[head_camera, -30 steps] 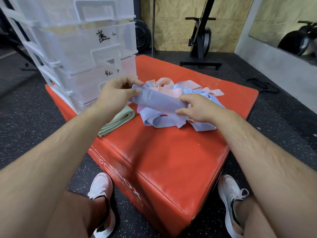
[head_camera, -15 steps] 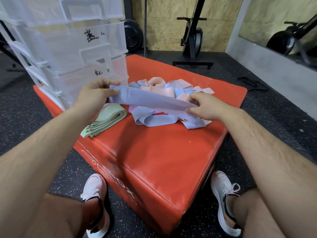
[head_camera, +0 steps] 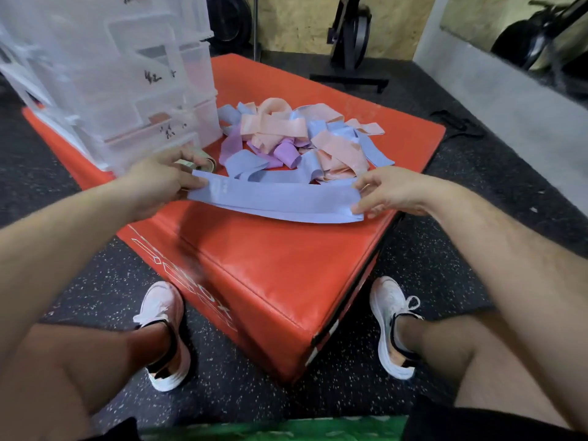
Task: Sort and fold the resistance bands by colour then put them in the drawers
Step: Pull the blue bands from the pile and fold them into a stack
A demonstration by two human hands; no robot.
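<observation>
Holding a blue band flat over the red box

The left hand pinches the band's left end, thumb and fingers closed together on it. The right hand pinches the right end between thumb and fingertips. The band lies stretched across the near part of the box. Just beyond it sits a pile of bands, pink, blue and purple. A folded green band lies behind the left hand, beside the clear drawers at far left.

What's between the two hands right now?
Head view: one blue band stretches flat from the left hand to the right hand, each pinching an end, over the red box.
</observation>
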